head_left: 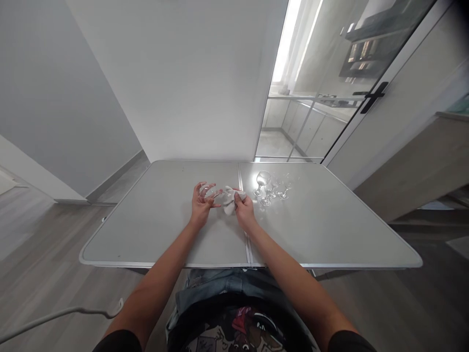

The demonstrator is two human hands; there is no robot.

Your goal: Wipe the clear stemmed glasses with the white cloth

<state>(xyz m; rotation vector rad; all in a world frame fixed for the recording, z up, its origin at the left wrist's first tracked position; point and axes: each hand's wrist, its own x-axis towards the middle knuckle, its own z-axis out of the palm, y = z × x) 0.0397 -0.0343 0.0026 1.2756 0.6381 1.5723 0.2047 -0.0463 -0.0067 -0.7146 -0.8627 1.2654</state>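
My left hand [202, 203] is closed around the bowl of a clear wine glass [209, 189], which lies on its side in the air above the table. My right hand [243, 205] grips a white cloth [229, 201]. The cloth is wrapped about the other end of the glass, so its foot is mostly hidden. To the right of my right hand, several clear stemmed glasses stand in a group, the nearest large one being a round-bowled glass [262, 181].
Both hands are over a pale folding table [154, 225] with a metal rim and a centre seam. A white wall [190, 88] rises behind it. A glass door [311, 98] with a black handle is at the right. A light-coloured hooked cable [73, 311] shows at lower left.
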